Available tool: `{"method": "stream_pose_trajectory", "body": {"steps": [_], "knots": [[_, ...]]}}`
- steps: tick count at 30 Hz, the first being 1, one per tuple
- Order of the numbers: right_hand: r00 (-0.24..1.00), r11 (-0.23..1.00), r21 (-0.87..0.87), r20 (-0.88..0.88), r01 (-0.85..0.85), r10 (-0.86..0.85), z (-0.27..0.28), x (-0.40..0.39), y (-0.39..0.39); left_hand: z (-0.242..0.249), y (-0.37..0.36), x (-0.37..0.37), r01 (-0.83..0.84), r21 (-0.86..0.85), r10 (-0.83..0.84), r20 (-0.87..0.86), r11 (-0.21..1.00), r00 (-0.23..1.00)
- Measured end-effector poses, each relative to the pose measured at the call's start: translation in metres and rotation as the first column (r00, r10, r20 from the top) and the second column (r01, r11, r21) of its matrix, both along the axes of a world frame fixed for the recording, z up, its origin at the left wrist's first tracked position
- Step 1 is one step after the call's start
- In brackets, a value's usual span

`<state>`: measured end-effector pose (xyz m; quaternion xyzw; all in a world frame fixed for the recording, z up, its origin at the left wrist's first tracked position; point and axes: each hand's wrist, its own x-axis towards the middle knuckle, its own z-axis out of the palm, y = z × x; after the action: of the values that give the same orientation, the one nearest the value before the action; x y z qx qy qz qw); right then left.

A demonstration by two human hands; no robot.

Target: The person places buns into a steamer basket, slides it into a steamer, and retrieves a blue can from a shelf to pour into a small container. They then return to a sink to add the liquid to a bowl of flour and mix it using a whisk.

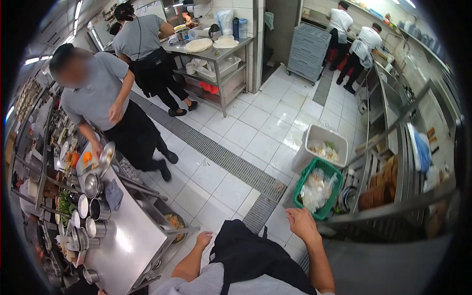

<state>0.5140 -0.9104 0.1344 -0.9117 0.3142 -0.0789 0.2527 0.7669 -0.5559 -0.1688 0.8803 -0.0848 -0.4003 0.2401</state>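
My left hand (203, 240) hangs in front of my body near the black apron (250, 258), fingers loosely bent and holding nothing that I can see. My right hand (302, 226) is raised on the other side, its fingers loosely apart with no object between them. Just beyond it stands a green bin (297, 196) with clear plastic bags and scraps inside. Behind that is a white bin (301, 160) holding more food waste. Neither hand appears to touch a bin.
To my left runs a steel counter (135, 246) with metal pots (96, 227). A co-worker in grey (96, 93) handles a metal bowl (107, 156) there. A floor drain grate (211, 155) crosses the tiles. Stacked grey crates (309, 51) stand far back; steel shelving (388, 189) is at right.
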Motion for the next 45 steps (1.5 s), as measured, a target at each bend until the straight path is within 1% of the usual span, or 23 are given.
{"method": "stream_pose_trajectory", "body": {"steps": [4, 7, 9, 11, 13, 15, 21, 23, 26, 28, 29, 30, 31, 32, 35, 36, 37, 38, 39, 40, 41, 42, 45], "knots": [[0.997, 0.998, 0.004, 0.042, -0.070, 0.070, -0.010, 0.068, -0.065, -0.026, -0.034, 0.034, -0.100, 0.138, 0.115, -0.107, 0.985, 0.988], [0.998, 0.998, 0.034, 0.031, -0.057, 0.056, -0.034, 0.109, -0.111, -0.048, -0.084, 0.088, -0.026, 0.276, 0.086, -0.210, 0.961, 0.974], [0.998, 0.999, 0.036, -0.058, 0.029, -0.027, -0.038, 0.137, -0.131, -0.086, -0.121, 0.127, 0.177, 0.259, -0.147, -0.131, 0.950, 0.980], [1.000, 0.998, 0.066, -0.020, 0.014, -0.013, -0.052, 0.156, -0.153, -0.039, -0.192, 0.165, -0.099, 0.036, 0.104, -0.150, 0.994, 0.983], [0.999, 0.993, 0.117, -0.002, 0.032, -0.032, -0.058, 0.192, -0.191, -0.037, -0.259, 0.219, 0.046, -0.195, -0.018, 0.143, 0.980, 0.990], [1.000, 0.998, 0.057, -0.028, -0.004, 0.006, -0.053, 0.229, -0.229, -0.026, -0.321, 0.272, 0.120, -0.262, -0.065, 0.210, 0.958, 0.976], [0.991, 0.992, 0.013, 0.052, -0.127, 0.126, -0.055, 0.370, -0.338, 0.060, -0.453, 0.395, 0.021, -0.402, 0.034, 0.128, 0.916, 0.991], [0.975, 0.977, 0.022, 0.073, -0.210, 0.208, -0.066, 0.432, -0.368, 0.085, -0.471, 0.426, -0.076, -0.457, 0.115, 0.059, 0.886, 0.992], [0.910, 0.910, 0.011, 0.046, -0.414, 0.413, -0.078, 0.511, -0.404, 0.041, -0.449, 0.454, -0.204, -0.534, 0.335, 0.161, 0.821, 0.928], [0.853, 0.852, 0.048, 0.054, -0.522, 0.519, -0.068, 0.578, -0.415, 0.002, -0.410, 0.458, -0.153, -0.091, 0.176, 0.377, 0.984, 0.909], [0.822, 0.813, 0.121, 0.078, -0.570, 0.565, -0.062, 0.610, -0.421, -0.029, -0.381, 0.455, -0.166, -0.145, 0.207, 0.345, 0.975, 0.916], [0.767, 0.756, 0.138, 0.066, -0.640, 0.638, -0.063, 0.640, -0.429, -0.045, -0.366, 0.445, -0.553, -0.119, 0.562, 0.059, 0.825, 0.825], [0.724, 0.719, 0.109, 0.001, -0.686, 0.690, -0.058, 0.669, -0.433, -0.049, -0.349, 0.430, -0.662, -0.170, 0.679, 0.072, 0.730, 0.730], [0.677, 0.680, 0.084, -0.068, -0.728, 0.733, -0.051, 0.698, -0.437, -0.043, -0.339, 0.421, -0.759, -0.044, 0.761, 0.037, 0.649, 0.648], [0.582, 0.583, 0.052, -0.031, -0.811, 0.812, -0.045, 0.786, -0.450, -0.029, -0.328, 0.378, -0.939, -0.065, 0.935, -0.093, 0.338, 0.343], [0.563, 0.564, 0.049, -0.028, -0.824, 0.826, -0.043, 0.813, -0.451, -0.016, -0.328, 0.371, -0.910, 0.090, 0.913, -0.085, 0.405, 0.398], [0.557, 0.558, 0.036, -0.029, -0.829, 0.830, -0.039, 0.840, -0.451, -0.031, -0.328, 0.359, -0.959, 0.095, 0.955, -0.156, 0.267, 0.250], [0.555, 0.555, 0.024, -0.028, -0.831, 0.831, -0.040, 0.868, -0.448, -0.040, -0.323, 0.354, -0.965, 0.106, 0.956, -0.200, 0.239, 0.215], [0.546, 0.546, 0.018, -0.019, -0.838, 0.838, -0.047, 0.897, -0.446, -0.050, -0.318, 0.357, -0.926, 0.066, 0.914, -0.205, 0.371, 0.351], [0.547, 0.547, 0.006, -0.021, -0.837, 0.837, -0.057, 0.922, -0.443, -0.066, -0.308, 0.359, -0.668, -0.074, 0.670, -0.004, 0.740, 0.743], [0.550, 0.551, 0.003, -0.029, -0.835, 0.834, -0.065, 0.942, -0.436, -0.067, -0.306, 0.368, -0.367, -0.110, 0.383, 0.257, 0.924, 0.887], [0.545, 0.545, 0.008, -0.032, -0.838, 0.838, -0.070, 0.962, -0.426, -0.070, -0.306, 0.384, -0.183, -0.076, 0.198, 0.449, 0.980, 0.872], [0.553, 0.551, 0.111, -0.015, -0.827, 0.833, -0.075, 1.020, -0.393, -0.073, -0.296, 0.455, -0.328, -0.303, 0.411, 0.276, 0.895, 0.869]]}}
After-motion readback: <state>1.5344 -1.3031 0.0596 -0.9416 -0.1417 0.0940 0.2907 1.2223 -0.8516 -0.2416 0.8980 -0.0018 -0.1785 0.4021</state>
